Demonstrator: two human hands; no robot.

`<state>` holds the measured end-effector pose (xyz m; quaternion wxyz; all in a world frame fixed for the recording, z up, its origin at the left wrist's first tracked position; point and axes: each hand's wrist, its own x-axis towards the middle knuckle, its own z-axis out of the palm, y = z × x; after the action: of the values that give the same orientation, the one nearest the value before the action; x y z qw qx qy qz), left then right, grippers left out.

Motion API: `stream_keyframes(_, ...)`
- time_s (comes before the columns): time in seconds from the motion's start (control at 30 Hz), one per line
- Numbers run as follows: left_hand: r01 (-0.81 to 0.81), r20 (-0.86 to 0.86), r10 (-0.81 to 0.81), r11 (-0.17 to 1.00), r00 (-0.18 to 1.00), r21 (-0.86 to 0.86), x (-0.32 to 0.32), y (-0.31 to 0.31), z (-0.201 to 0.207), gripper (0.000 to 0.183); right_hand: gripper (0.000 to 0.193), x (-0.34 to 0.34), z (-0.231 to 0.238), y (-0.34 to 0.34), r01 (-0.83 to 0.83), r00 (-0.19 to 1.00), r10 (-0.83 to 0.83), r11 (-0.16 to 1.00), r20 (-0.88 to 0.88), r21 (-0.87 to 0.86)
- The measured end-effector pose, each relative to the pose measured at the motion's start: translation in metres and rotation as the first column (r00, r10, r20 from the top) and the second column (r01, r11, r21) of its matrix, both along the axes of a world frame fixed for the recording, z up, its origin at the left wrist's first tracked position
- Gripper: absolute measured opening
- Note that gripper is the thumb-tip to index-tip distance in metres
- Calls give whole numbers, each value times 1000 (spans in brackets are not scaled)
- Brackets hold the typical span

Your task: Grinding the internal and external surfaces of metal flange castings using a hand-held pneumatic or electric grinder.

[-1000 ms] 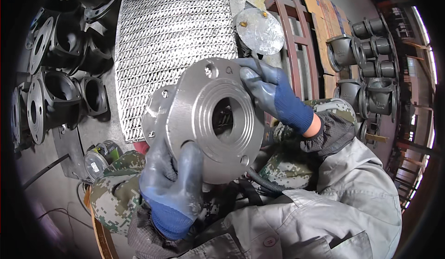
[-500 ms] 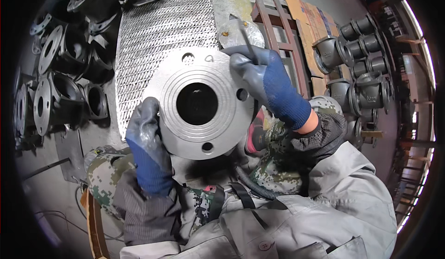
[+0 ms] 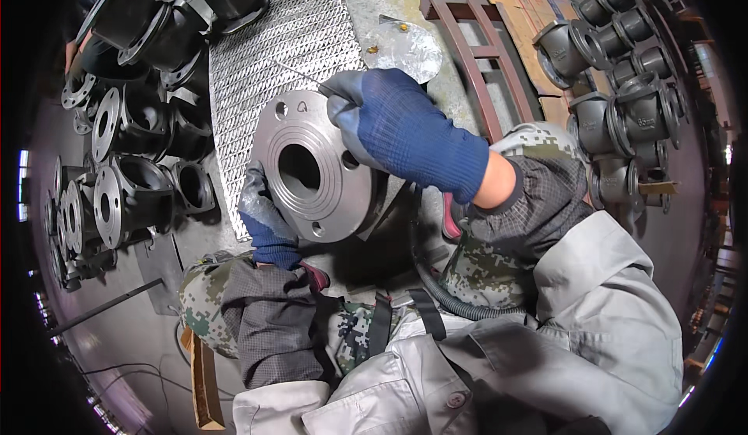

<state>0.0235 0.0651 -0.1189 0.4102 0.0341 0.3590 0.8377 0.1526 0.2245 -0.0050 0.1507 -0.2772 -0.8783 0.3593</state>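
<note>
A grey metal flanged casting (image 3: 330,119) stands tilted in front of me, its round face toward me. That face has a dark central bore, concentric grooves and several bolt holes. My left hand (image 3: 266,211), in a blue knit glove with a grey coated palm, is closed around the flange's lower left edge. My right hand (image 3: 382,112), gloved alike, is curled at the flange's upper right rim. A thin rod-like tool (image 3: 298,72) sticks out to the left from its fingers, across the top of the flange. The right fingertips are partly hidden behind the hand's back.
Dark flanged castings (image 3: 132,193) are stacked at the left, with others (image 3: 643,112) in rows at the right. A ridged metal mesh sheet (image 3: 265,38) lies beyond the flange. Farther right are a brown metal frame (image 3: 475,49), cardboard (image 3: 518,14) and clear plastic (image 3: 405,49).
My right hand has moved left over the flange's upper rim, and the thin tool has swung from pointing up to pointing left. The casting has turned and appears smaller; the head view has shifted.
</note>
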Motion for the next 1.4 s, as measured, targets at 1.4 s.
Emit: stream_keyframes(1.4,-252,-609,-22,898,793,-360,-22,-50,-30,55,32,31,-82,28,105,934,-323,660,-155,-743)
